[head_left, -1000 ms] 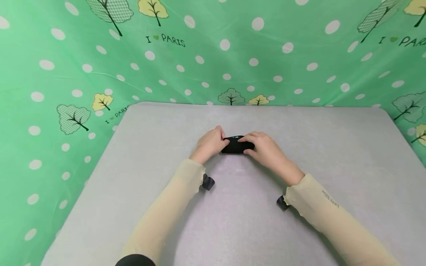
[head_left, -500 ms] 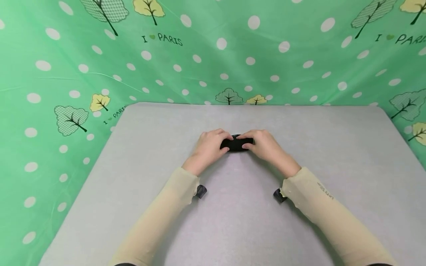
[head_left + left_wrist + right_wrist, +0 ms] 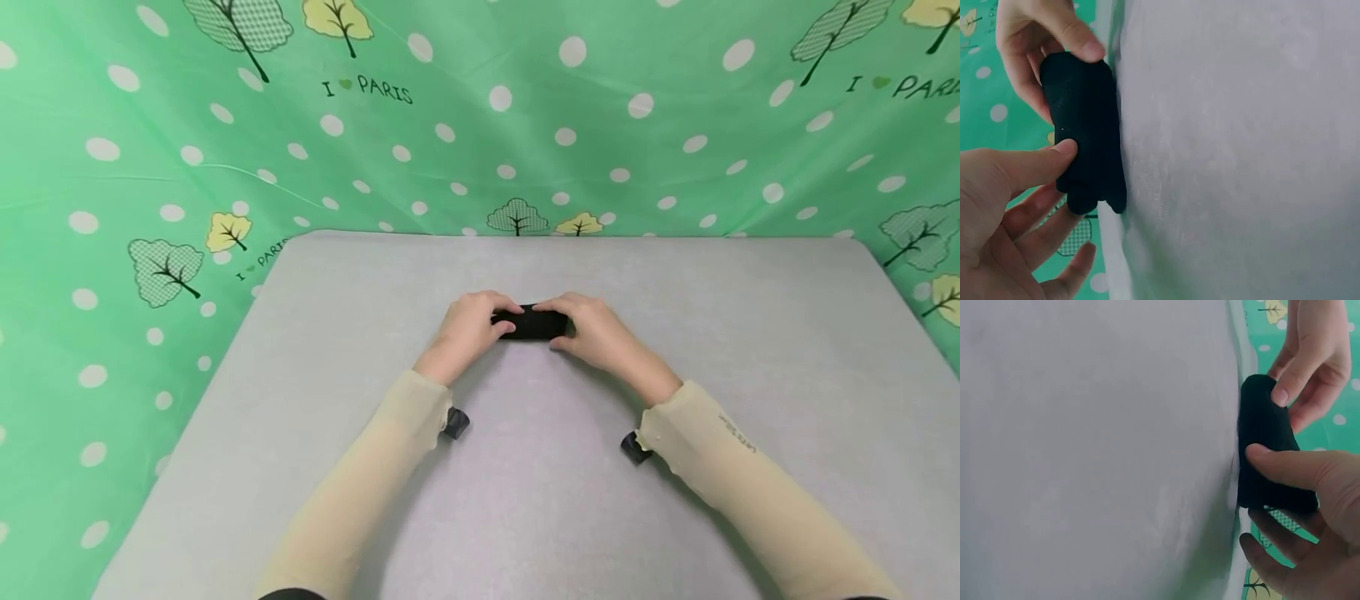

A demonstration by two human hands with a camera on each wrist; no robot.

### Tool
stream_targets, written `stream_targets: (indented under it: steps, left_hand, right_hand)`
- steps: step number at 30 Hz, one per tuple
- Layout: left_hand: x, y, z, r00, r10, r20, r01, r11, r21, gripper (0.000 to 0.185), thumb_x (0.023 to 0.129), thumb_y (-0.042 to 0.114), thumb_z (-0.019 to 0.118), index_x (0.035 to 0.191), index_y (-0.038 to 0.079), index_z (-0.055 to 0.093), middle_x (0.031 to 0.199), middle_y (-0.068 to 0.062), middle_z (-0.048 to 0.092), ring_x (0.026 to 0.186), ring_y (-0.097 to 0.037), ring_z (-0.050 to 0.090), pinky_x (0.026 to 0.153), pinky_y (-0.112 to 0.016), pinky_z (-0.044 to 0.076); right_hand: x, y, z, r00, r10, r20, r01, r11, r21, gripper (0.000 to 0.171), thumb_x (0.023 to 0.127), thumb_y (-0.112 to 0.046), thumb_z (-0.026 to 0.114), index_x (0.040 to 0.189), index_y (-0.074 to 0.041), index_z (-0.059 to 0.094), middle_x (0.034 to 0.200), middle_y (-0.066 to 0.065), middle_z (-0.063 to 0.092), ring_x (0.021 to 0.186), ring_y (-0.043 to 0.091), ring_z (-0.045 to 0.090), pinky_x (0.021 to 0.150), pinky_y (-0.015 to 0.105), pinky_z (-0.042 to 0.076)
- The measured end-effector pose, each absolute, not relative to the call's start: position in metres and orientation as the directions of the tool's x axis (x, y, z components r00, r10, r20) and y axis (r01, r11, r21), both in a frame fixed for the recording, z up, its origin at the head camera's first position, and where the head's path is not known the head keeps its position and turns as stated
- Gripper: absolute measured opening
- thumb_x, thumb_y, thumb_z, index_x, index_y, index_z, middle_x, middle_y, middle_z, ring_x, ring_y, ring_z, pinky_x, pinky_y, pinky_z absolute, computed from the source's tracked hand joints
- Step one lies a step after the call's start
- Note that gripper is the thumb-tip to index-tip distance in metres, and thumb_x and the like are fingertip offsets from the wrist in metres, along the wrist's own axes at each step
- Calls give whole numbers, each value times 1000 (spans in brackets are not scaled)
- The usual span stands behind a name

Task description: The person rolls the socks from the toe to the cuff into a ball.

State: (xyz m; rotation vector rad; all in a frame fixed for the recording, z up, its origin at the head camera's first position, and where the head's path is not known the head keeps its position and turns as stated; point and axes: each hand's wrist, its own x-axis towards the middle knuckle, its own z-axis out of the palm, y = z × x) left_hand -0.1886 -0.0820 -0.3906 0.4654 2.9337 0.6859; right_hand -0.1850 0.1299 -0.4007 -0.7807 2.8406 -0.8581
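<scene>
A black rolled cloth bundle [image 3: 536, 326], perhaps a sock, lies crosswise between both hands on the far half of the table. Its left end is pinched by the left hand [image 3: 467, 330], thumb on the near side and fingers over the far side. The right hand [image 3: 597, 332] grips the opposite end in much the same way. In the left wrist view, layered folds show at the lower end of the cloth bundle [image 3: 1088, 119]. From the right wrist, the cloth bundle [image 3: 1266, 428] looks smooth, with a thumb pressed on its face. Fingertips behind it are partly hidden.
A pale grey cover lies over the table [image 3: 540, 483]. Behind it and at the left hangs a green dotted curtain [image 3: 420, 108] printed with trees. Dark wrist-worn devices [image 3: 455, 422] sit under both beige sleeves [image 3: 360, 492].
The left hand has shifted its hold, with its fingers now laid over the far side of the bundle. The bundle's near edge rounds, then straightens again. The right hand stays near its place.
</scene>
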Motion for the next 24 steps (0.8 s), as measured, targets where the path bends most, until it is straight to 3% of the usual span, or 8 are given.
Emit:
stream_targets:
  steps: [6, 16, 20, 24]
  left_hand:
    - [-193, -86, -390, -939, 342, -43, 280, 830, 482, 28, 92, 21, 72, 120, 19, 72, 131, -3, 67, 127, -24, 60, 108, -40, 47]
    - [-173, -76, -383, -895, 446, -11, 429, 866, 256, 47, 92, 32, 73, 135, 20, 58, 135, -1, 62, 126, -24, 59, 106, -49, 44]
    - [-167, -70, -383, -882, 471, 14, 456, 845, 278, 51, 91, 33, 73, 136, 18, 56, 135, -1, 62, 123, -24, 61, 107, -47, 44]
    - [-164, -67, -383, -881, 472, 31, 450, 815, 365, 52, 90, 32, 74, 136, 16, 55, 134, -2, 62, 118, -23, 63, 103, -44, 49]
  right_hand:
    - [-190, 124, -406, -864, -492, 108, -474, 721, -506, 50, 82, -5, 79, 128, -10, 61, 128, 13, 64, 125, 35, 57, 109, 52, 43]
    - [-182, 129, -402, -874, -473, 110, -439, 673, -596, 42, 82, -13, 74, 122, -10, 62, 122, 13, 69, 113, 33, 63, 99, 51, 49]
    - [-172, 130, -396, -891, -448, 77, -389, 663, -640, 45, 85, -16, 72, 127, -8, 56, 121, 17, 68, 103, 31, 66, 86, 46, 53]
    - [-162, 132, -392, -908, -411, 83, -349, 633, -691, 50, 87, -15, 72, 131, -5, 50, 117, 20, 67, 99, 31, 66, 84, 46, 55]
